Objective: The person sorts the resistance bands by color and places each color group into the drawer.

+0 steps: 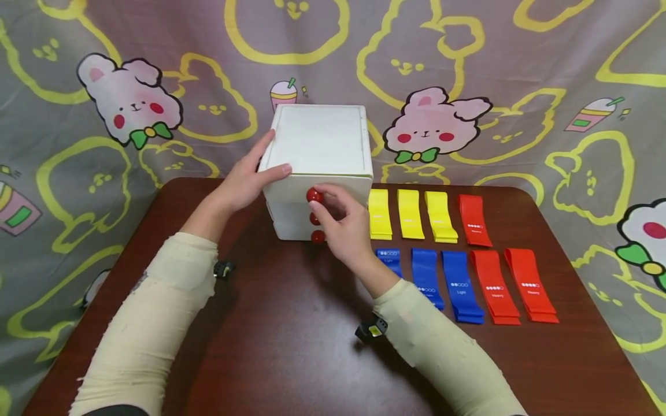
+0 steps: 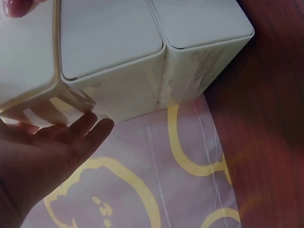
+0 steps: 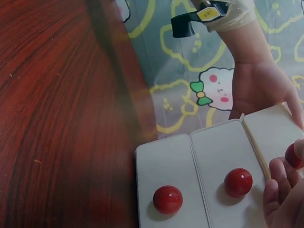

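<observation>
A white box with three stacked drawers (image 1: 322, 138) stands at the back of the table. Red round knobs mark its front; the middle knob (image 3: 238, 182) and bottom knob (image 3: 167, 199) are uncovered in the right wrist view. My right hand (image 1: 347, 228) pinches the top red knob (image 1: 314, 195) between thumb and fingers. On the box's left side, my left hand (image 1: 250, 179) lies with fingers extended along the wall and thumb over the top front edge. The left wrist view shows those fingers (image 2: 81, 127) beside the top drawer's level.
Right of the box, yellow bands (image 1: 410, 214) and a red band (image 1: 474, 219) form a back row. Blue bands (image 1: 461, 286) and red bands (image 1: 496, 287) lie in front. A patterned cloth (image 1: 322, 75) hangs behind the brown table (image 1: 281, 346).
</observation>
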Tool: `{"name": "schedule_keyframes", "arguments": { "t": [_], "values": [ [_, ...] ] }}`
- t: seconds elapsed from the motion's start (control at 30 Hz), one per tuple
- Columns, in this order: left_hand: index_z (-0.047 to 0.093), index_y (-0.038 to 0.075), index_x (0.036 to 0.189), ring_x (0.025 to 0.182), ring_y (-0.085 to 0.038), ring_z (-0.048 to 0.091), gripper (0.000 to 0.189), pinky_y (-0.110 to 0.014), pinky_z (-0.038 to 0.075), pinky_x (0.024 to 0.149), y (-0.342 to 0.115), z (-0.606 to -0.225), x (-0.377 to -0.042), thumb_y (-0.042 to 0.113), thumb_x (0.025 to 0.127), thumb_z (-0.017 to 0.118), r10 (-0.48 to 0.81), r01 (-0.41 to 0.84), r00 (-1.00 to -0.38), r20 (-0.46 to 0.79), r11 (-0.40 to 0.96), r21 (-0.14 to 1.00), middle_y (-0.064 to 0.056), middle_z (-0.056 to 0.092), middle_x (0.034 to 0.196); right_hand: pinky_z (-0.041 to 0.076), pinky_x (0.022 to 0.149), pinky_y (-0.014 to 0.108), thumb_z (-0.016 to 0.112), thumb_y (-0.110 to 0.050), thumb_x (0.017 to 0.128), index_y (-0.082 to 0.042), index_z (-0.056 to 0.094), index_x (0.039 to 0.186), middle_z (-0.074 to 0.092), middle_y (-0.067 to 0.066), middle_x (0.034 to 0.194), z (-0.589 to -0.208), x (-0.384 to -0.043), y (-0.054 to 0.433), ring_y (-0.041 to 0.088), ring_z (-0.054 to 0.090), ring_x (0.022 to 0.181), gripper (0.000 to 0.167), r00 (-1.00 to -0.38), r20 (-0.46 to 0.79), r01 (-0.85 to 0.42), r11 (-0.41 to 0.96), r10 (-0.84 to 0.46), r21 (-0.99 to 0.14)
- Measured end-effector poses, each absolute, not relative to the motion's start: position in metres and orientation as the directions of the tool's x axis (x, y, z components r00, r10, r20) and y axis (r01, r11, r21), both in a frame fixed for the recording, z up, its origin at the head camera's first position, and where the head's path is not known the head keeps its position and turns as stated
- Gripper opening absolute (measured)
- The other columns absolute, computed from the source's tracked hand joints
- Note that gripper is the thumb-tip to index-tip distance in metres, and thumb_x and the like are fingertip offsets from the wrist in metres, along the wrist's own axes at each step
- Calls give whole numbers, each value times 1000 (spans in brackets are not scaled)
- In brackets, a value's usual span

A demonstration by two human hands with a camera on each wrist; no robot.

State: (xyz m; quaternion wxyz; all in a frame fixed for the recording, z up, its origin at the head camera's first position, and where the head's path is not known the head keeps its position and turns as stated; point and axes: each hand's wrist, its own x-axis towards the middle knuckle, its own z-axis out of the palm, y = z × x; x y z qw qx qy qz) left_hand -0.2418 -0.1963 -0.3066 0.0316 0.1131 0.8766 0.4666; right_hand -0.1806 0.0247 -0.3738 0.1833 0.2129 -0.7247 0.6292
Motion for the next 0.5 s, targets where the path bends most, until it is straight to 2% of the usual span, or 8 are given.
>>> {"name": "schedule_keyframes", "arguments": {
  "t": [0.17, 0.33, 0.4, 0.5],
  "values": [
    [12, 34, 161, 142, -27, 25, 88, -54, 24, 112, -199, -301, -242, 52, 92, 64, 251, 152, -968, 16, 534, 831, -4, 17, 163, 56, 79, 33, 72, -13, 94, -10, 68, 124, 70, 2, 116, -374, -178, 26, 16, 68, 94, 31, -844, 530, -536, 112, -77, -837],
    [9, 34, 161, 143, -26, 23, 91, -56, 23, 112, -200, -295, -243, 54, 91, 64, 280, 156, -960, -8, 557, 815, -2, 16, 164, 56, 81, 39, 70, -3, 93, -1, 66, 124, 69, 12, 117, -370, -173, 26, 26, 68, 95, 31, -841, 535, -541, 108, -78, -834],
    [7, 36, 161, 145, -25, 20, 92, -56, 20, 113, -200, -294, -244, 56, 91, 63, 289, 149, -957, -24, 564, 812, -1, 12, 165, 56, 81, 41, 69, 0, 92, 2, 66, 123, 68, 15, 117, -369, -172, 26, 29, 68, 96, 31, -840, 537, -542, 103, -78, -834],
    [5, 38, 160, 147, -22, 14, 90, -56, 17, 114, -202, -293, -243, 55, 93, 62, 300, 139, -953, -42, 556, 820, 2, 8, 165, 55, 82, 40, 70, -1, 92, 0, 66, 123, 68, 14, 118, -370, -170, 25, 28, 68, 98, 31, -837, 541, -548, 95, -85, -831]
  ]
}}
